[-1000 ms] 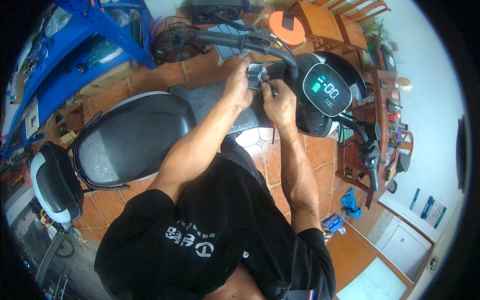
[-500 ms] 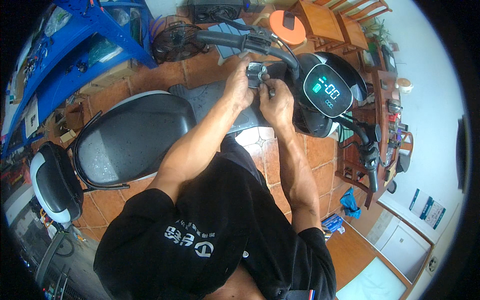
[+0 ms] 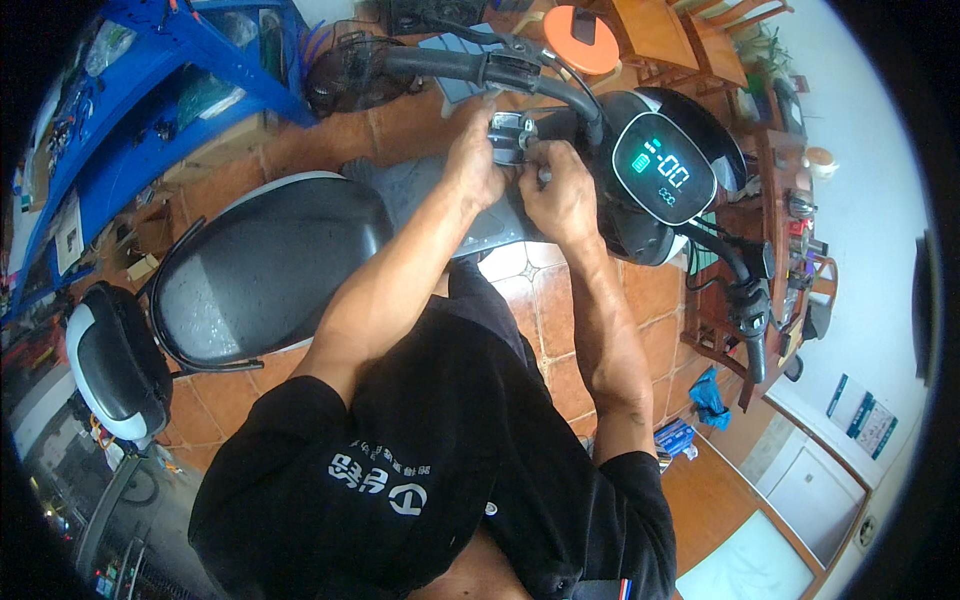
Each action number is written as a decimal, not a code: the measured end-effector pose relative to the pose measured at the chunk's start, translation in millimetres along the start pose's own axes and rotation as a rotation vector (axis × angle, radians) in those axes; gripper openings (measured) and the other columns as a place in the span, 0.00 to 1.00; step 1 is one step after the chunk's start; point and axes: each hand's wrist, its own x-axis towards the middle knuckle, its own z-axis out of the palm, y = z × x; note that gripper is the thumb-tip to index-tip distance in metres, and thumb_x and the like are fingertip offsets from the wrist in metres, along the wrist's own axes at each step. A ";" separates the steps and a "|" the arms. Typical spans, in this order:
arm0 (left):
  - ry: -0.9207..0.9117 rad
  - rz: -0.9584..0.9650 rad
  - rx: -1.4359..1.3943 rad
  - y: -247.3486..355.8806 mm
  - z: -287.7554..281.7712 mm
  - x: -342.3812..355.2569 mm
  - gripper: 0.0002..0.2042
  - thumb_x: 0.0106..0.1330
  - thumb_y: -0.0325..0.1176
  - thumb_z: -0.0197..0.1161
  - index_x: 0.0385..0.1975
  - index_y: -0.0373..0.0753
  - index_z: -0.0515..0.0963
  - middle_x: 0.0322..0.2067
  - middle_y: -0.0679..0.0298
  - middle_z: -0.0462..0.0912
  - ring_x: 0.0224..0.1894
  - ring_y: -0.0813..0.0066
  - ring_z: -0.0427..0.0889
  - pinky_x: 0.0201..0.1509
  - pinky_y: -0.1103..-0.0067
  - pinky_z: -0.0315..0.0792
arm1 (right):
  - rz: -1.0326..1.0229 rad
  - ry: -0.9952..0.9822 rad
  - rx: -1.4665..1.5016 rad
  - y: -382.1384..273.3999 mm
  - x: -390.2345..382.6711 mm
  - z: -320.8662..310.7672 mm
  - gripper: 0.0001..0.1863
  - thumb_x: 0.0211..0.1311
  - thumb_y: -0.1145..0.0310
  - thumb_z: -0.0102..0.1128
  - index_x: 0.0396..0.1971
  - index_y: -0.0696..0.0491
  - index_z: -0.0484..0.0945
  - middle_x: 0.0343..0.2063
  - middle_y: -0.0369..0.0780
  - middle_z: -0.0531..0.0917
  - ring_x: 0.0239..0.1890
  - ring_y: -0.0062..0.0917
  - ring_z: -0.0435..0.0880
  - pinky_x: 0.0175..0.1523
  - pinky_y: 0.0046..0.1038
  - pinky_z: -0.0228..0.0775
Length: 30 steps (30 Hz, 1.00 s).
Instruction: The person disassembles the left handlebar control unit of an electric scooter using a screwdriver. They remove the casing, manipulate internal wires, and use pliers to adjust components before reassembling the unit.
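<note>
Display shows digits, shirt white lettering — left hand holds grey part.

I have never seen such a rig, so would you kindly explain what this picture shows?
No robot here: a person's bare left hand and right hand do the work. The wide fisheye camera sits on the person's head, looking down. The left hand holds a small dark part; the right hand is right beside it, but whether it grips anything is unclear. Around them is a scooter with a black seat, a handlebar and a lit display. Beyond, a dark flat object lies on a round orange top.
</note>
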 end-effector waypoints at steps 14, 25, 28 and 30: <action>0.007 0.051 0.049 -3.8 -3.3 4.4 0.19 0.74 0.49 0.42 0.41 0.41 0.74 0.34 0.61 0.83 0.35 0.71 0.82 0.44 0.69 0.76 | 0.099 0.098 -0.022 -6.9 3.7 -1.0 0.07 0.53 0.75 0.62 0.33 0.59 0.78 0.32 0.47 0.83 0.36 0.40 0.83 0.42 0.34 0.75; -0.218 -0.155 -0.029 16.7 -35.5 14.7 0.26 0.73 0.53 0.43 0.52 0.33 0.71 0.47 0.45 0.79 0.42 0.54 0.82 0.44 0.65 0.80 | 0.773 -0.102 0.387 158.5 -134.1 119.1 0.10 0.56 0.71 0.61 0.36 0.59 0.79 0.30 0.44 0.84 0.34 0.29 0.83 0.40 0.28 0.74; -0.380 -0.157 -0.081 24.2 -56.4 26.6 0.26 0.72 0.51 0.45 0.55 0.33 0.70 0.49 0.43 0.77 0.44 0.51 0.82 0.46 0.65 0.81 | 1.168 -0.170 0.657 248.5 -206.1 240.1 0.11 0.55 0.69 0.59 0.35 0.60 0.80 0.22 0.42 0.81 0.17 0.25 0.78 0.24 0.26 0.70; -0.428 -0.147 -0.188 15.3 -38.0 34.5 0.25 0.71 0.50 0.47 0.57 0.35 0.68 0.51 0.40 0.74 0.48 0.48 0.80 0.47 0.61 0.82 | 1.037 0.189 0.381 371.2 -279.0 301.4 0.11 0.54 0.72 0.59 0.37 0.58 0.80 0.22 0.41 0.81 0.17 0.25 0.78 0.24 0.28 0.72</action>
